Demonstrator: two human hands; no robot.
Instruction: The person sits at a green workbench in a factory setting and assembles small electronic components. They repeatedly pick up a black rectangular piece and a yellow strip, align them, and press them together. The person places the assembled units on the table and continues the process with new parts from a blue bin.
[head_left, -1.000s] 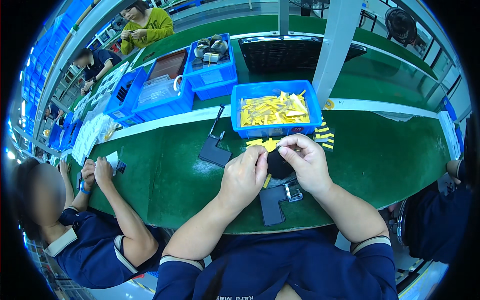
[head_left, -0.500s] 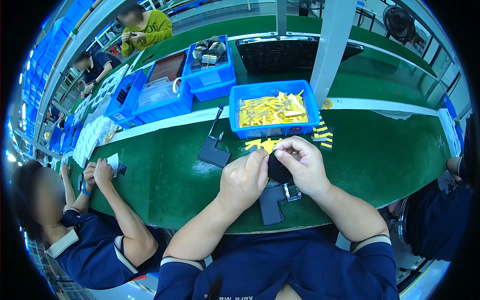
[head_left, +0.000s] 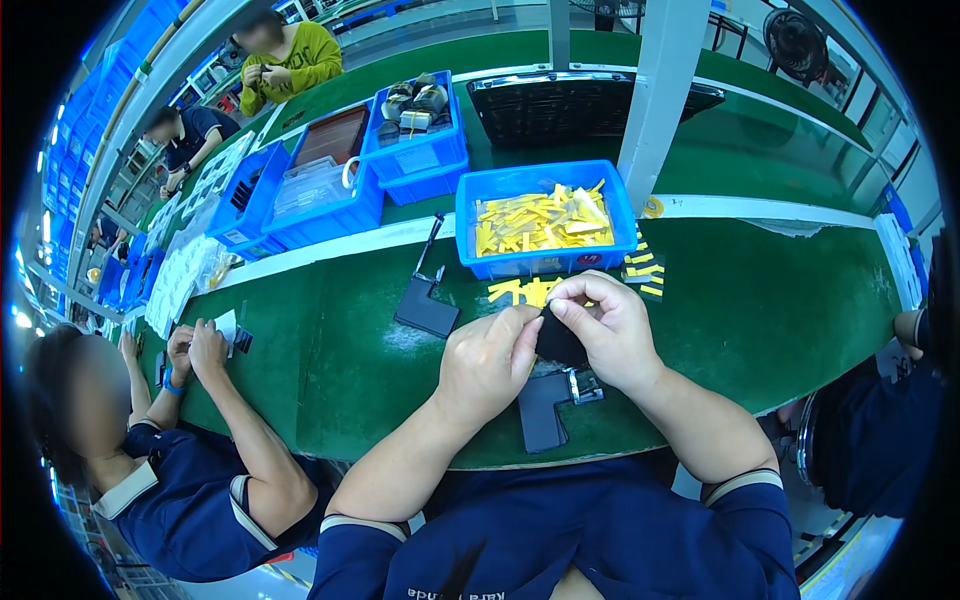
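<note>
A small flat black piece [head_left: 561, 340] is pinched between my two hands, held up by its top edge above the table. My left hand [head_left: 490, 355] is closed, thumb and forefinger meeting at the piece's upper left corner. On the other side, my right hand [head_left: 608, 330] grips the top edge with thumb and fingers. Just below lies a dark grey L-shaped flat part [head_left: 542, 415] with a shiny clear or metallic bit at its right end. Another dark grey L-shaped part [head_left: 427, 308] rests to the left, a thin black arm sticking up from it.
Beyond my hands a blue bin [head_left: 468, 245] holds many yellow strips [head_left: 545, 220]; loose yellow strips [head_left: 515, 291] lie before it. More blue bins [head_left: 330, 215] stand back left. A grey post [head_left: 665, 100] rises behind. At left, a co-worker's hands [head_left: 205, 347] hold a pale sheet.
</note>
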